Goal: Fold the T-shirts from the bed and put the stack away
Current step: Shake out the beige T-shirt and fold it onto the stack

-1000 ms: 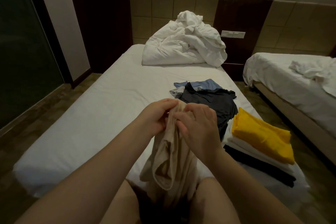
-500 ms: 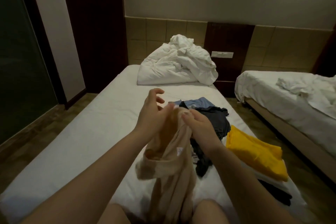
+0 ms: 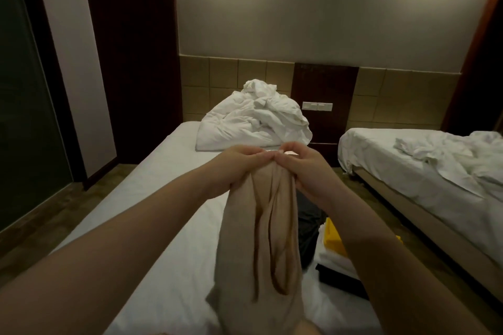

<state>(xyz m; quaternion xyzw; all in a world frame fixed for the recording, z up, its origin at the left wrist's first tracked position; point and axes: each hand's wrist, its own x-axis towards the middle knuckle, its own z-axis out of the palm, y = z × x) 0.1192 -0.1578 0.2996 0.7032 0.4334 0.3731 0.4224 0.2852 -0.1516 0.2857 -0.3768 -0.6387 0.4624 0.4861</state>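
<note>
The left hand (image 3: 239,164) and the right hand (image 3: 302,168) meet above the bed (image 3: 168,155), fingers curled tight, each pinching the top edge of the beige T-shirt (image 3: 261,239) — so it hangs long, ready for spreading and folding, I think. The folded stack (image 3: 334,236) lies just beside it.

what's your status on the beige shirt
Left hand and right hand grip beige T-shirt at top, bunched, unfolded. Folded stack beside right arm. Nothing blocking.

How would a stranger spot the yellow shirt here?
Find the near bed under the person's arms. On its right edge sits a folded stack, beside the right forearm. The yellow shirt tops it, the only bright colour above white and black layers.
</note>
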